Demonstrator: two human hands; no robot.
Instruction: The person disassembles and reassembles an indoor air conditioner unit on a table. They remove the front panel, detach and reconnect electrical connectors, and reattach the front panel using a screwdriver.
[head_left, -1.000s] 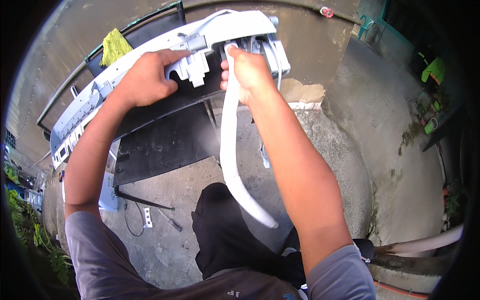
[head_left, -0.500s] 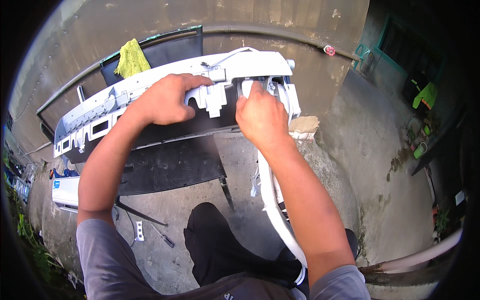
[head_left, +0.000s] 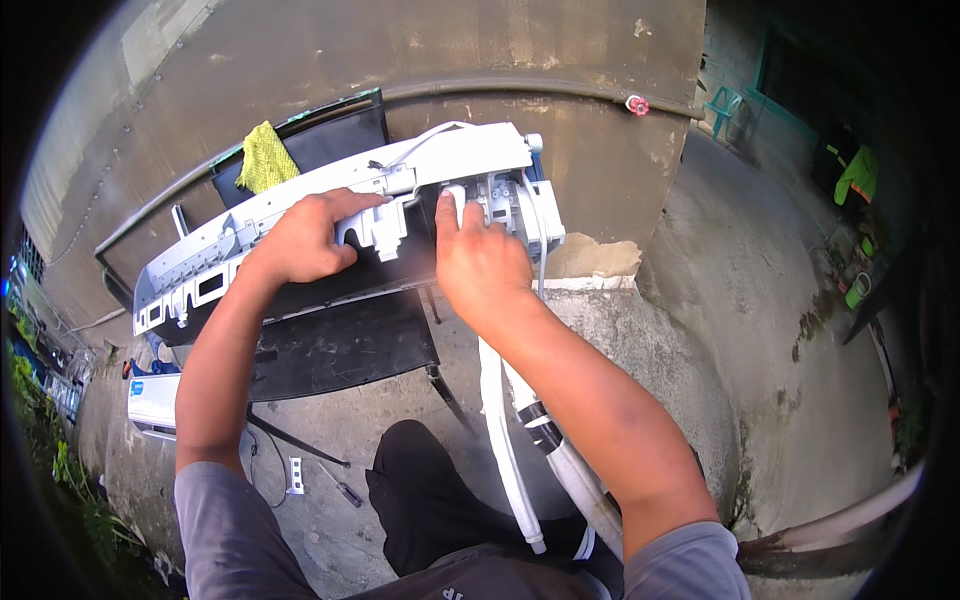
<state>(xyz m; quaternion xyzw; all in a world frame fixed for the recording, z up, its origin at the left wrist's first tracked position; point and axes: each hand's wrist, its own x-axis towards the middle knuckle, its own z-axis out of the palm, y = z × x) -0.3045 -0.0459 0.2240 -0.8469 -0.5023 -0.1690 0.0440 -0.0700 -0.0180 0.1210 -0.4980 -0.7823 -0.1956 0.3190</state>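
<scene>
An air conditioner indoor unit (head_left: 470, 147), its white housing partly bare, lies lengthwise across a dark chair (head_left: 330, 345). My left hand (head_left: 305, 238) grips the cut-out edge of the housing at mid-length, with forefinger on top and thumb below. At the unit's right end my right hand (head_left: 485, 260) reaches into the recess. Its forefinger lies along a white rounded part (head_left: 457, 193) and the other fingers bend beside it; their tips are partly hidden. Below that hand hangs a white hose (head_left: 500, 440), its lower end loose near my knee.
Wrapped pipes (head_left: 580, 485) with black bands run under my right forearm. A yellow cloth (head_left: 267, 158) hangs behind the unit, near the wall (head_left: 540, 50). On the floor are a screwdriver (head_left: 347, 492), a small white bracket (head_left: 296, 476) and a white panel (head_left: 153, 402) at left.
The view has shifted, so the unit sits lower and further left. My right hand's fingers have spread a little at the recess. The white hose has swung left, away from my right forearm.
</scene>
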